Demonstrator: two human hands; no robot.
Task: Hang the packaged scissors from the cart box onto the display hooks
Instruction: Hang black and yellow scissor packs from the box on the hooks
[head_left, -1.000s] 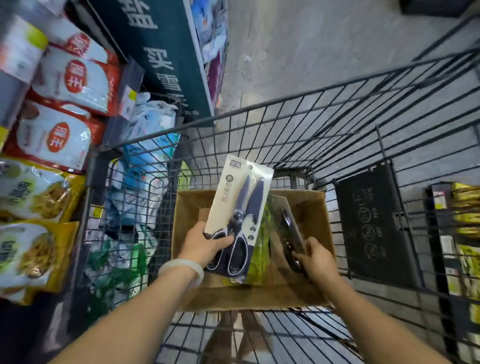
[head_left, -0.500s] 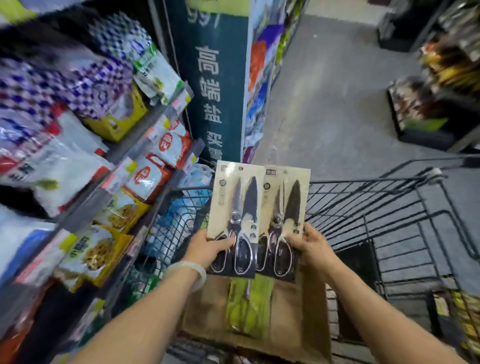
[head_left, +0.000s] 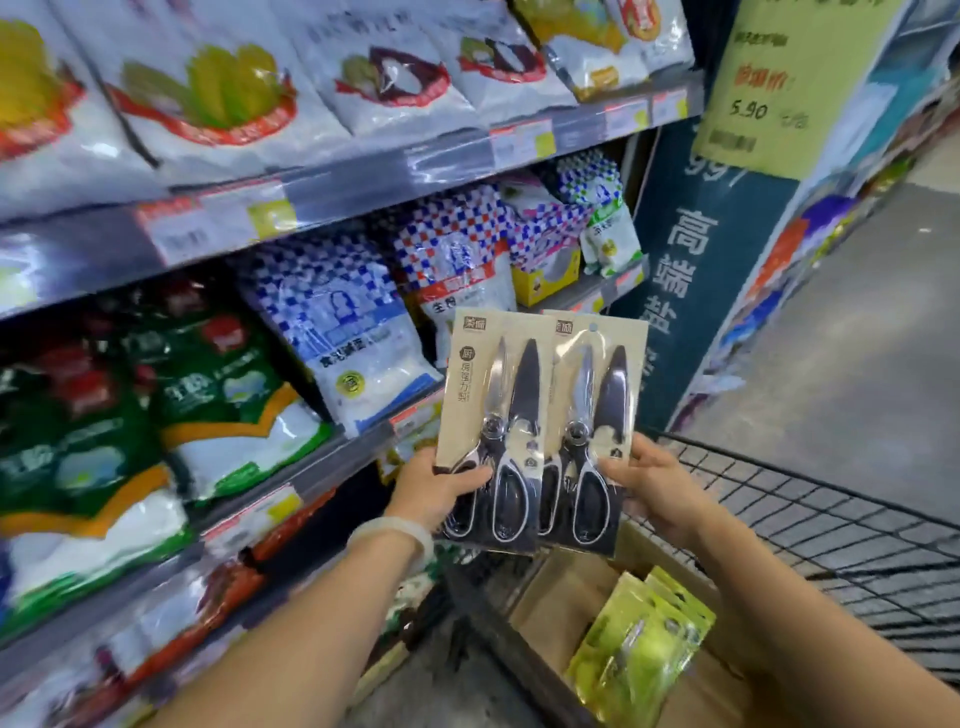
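Cardboard box (head_left: 566, 592) sits inside the wire shopping cart (head_left: 831, 525). Contents visible: a small stack of yellow-green blister packs (head_left: 641, 644), lying tilted against the box's right side. Rest of the box interior is hidden behind the arms.

Above the box, two packaged scissors held upright, side by side. Left scissors pack (head_left: 493, 421): beige card, dark handles at the bottom; its right edge overlaps the right scissors pack (head_left: 597, 431). Left hand (head_left: 436, 488) pinches the left pack at its lower left corner, thumb across the front over a handle loop, fingers behind. White bracelet (head_left: 392, 530) on that wrist. Right hand (head_left: 654, 488) pinches the right pack at its lower right edge, thumb on the front, fingers curled behind.

Neither pack is on a hook; both are clear of the box.

Left of the box: store shelves (head_left: 322, 192) with price-tag strips, stocked with bagged goods, blue-checkered bags (head_left: 337, 322) and green bags (head_left: 208, 384) among them. Beyond the box: dark teal end panel (head_left: 691, 291) with white characters, yellow price sign (head_left: 789, 78) above it. Right of the box: grey floor (head_left: 852, 353).
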